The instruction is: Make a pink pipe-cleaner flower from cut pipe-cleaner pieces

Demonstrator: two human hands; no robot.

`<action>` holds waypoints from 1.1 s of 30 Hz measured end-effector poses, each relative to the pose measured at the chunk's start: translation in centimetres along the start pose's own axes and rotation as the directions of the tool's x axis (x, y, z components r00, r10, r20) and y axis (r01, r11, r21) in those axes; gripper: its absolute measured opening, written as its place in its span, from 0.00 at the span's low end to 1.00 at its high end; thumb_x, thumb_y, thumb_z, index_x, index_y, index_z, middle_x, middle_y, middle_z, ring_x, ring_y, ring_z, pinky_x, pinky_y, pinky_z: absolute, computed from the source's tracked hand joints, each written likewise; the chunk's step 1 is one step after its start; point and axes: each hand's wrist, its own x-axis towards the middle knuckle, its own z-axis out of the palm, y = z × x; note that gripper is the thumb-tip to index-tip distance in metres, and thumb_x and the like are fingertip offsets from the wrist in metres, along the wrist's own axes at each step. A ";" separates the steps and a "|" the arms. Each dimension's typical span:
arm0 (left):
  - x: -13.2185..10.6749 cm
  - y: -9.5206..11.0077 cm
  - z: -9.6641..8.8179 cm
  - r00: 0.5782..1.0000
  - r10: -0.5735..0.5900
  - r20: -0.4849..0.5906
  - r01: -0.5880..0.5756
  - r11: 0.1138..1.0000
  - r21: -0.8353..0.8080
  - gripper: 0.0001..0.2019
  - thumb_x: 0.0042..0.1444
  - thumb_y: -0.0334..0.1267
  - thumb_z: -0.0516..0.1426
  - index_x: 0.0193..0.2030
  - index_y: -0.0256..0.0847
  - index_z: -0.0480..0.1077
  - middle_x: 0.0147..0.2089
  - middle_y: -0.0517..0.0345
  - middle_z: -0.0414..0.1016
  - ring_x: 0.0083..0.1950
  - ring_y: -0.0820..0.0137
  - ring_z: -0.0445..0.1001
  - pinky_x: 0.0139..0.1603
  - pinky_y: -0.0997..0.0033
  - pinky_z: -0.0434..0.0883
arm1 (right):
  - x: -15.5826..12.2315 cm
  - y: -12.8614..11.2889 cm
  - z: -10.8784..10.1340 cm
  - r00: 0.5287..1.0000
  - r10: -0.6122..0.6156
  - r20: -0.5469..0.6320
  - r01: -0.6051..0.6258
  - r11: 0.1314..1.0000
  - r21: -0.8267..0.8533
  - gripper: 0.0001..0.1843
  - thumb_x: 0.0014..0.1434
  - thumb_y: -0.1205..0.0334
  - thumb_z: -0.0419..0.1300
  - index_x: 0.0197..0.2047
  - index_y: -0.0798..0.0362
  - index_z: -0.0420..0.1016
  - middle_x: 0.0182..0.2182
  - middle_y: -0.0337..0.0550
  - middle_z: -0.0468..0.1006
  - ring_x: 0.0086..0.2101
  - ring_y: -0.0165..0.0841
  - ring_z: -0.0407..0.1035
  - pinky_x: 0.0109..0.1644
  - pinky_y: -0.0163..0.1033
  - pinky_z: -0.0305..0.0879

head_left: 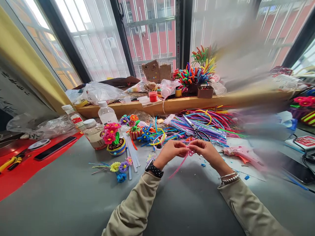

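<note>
Both hands meet above the grey table (73, 196) and pinch a pink pipe cleaner (180, 162). My left hand (172, 150) grips its upper end, where the wire is curled. My right hand (205, 150) pinches the same curled part from the other side. The free tail of the pink pipe cleaner hangs down and to the left below the hands. A black watch sits on my left wrist and bead bracelets on my right wrist.
Scissors (197, 131) lie on a heap of coloured pipe cleaners (197, 126) behind the hands. A pink glue gun (240, 153) lies to the right. Finished pipe-cleaner flowers (113, 137), small loose flowers (120, 167), bottles (94, 132) and a phone (55, 148) sit left.
</note>
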 end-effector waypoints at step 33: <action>-0.7 -1.4 1.0 0.976 -0.126 -0.180 0.003 0.825 -0.565 0.09 0.38 0.32 0.62 0.27 0.34 0.66 0.27 0.60 0.70 0.28 0.78 0.70 0.40 0.73 0.65 | -1.5 0.0 0.7 0.639 -0.727 0.251 0.558 0.215 -0.801 0.09 0.56 0.67 0.51 0.37 0.53 0.72 0.33 0.43 0.75 0.36 0.33 0.66 0.42 0.38 0.64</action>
